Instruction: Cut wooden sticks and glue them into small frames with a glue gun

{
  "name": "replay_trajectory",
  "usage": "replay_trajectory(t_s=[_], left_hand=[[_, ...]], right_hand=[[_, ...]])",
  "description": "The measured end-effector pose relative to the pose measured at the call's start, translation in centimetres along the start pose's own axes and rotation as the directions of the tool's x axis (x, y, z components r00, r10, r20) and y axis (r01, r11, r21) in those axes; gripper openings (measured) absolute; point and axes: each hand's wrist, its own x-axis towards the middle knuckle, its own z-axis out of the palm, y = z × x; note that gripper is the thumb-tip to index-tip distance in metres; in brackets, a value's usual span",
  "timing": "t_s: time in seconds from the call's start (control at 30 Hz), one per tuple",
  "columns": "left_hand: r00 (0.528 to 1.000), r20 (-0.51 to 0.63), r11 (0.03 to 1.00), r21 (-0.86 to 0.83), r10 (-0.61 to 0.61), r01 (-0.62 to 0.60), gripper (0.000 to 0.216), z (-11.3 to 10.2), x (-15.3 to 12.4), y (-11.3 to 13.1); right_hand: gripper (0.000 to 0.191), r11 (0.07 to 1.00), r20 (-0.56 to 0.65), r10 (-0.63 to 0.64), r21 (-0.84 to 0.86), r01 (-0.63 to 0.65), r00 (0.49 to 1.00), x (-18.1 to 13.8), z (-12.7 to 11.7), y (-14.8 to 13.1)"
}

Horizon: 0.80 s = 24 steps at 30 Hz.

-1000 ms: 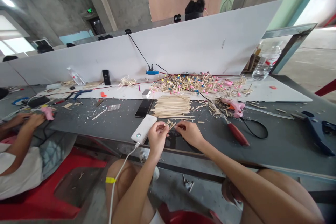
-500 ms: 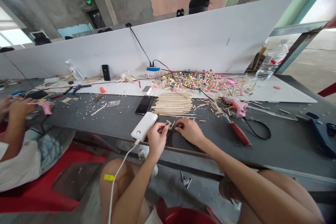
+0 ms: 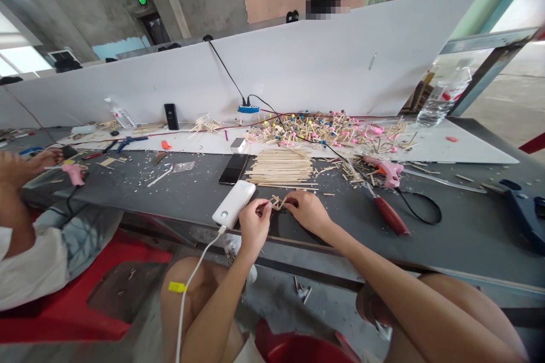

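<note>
Between my two hands, near the table's front edge, sits a small piece made of short wooden sticks (image 3: 276, 202). My left hand (image 3: 255, 218) pinches its left side between thumb and fingertips. At its right side my right hand (image 3: 307, 211) is closed, thumb and fingertips together at a stick's end. Just beyond lies a row of long thin wooden sticks (image 3: 280, 168), laid side by side. A white power bank (image 3: 234, 204) with a cable rests left of my left hand. Behind the power bank is a black phone (image 3: 233, 169).
A heap of stick pieces with coloured balls (image 3: 315, 129) lies along the white partition (image 3: 323, 62). To the right are a pink glue gun (image 3: 389, 173), a red-handled tool (image 3: 389, 215) and a dark blue tool (image 3: 525, 215). A co-worker's hands (image 3: 32, 164) are at far left.
My right fingertips have closed in on the right side of the small stick piece, and a stick there now slants toward them. My left hand stays nearly still. The co-worker's hands moved.
</note>
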Motion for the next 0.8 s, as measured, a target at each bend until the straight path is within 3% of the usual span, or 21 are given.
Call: replay_trajectory(t_s=[0.57,0.8], left_hand=[[0.998,-0.045,0.999,-0.002,-0.032,0.032,0.015,-0.14,0.11,-0.03],[0.999,-0.032,0.999,-0.028,-0.034,0.033,0.014,-0.19,0.07,0.13]], right_hand=[[0.021,0.995,0.025,0.043,0.088,-0.045,0.999,0.40,-0.43,0.42],[0.012,0.997,0.004,0.045,0.061,-0.045,0.999,0.35,-0.24,-0.02]])
